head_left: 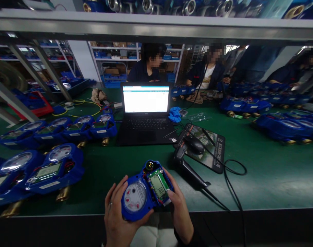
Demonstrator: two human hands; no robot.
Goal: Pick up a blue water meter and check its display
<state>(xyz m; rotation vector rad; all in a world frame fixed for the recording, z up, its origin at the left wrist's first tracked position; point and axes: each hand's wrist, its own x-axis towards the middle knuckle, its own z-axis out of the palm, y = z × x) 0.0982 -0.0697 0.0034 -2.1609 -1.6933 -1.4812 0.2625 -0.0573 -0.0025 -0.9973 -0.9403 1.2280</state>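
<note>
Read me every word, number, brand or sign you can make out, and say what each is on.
"00": display of the held meter; any decimal point is unclear.
Too small or blurred: laptop screen, badge and sticker; mouse pad; meter dial; other meters' labels.

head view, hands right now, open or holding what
Left hand: closed on the blue meter, at its dial side.
Right hand: closed on the same meter, at its display side.

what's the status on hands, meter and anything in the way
Left hand and right hand holding blue meter. Dial and display in view. Handheld scanner to its right, seemingly not in the way.
</note>
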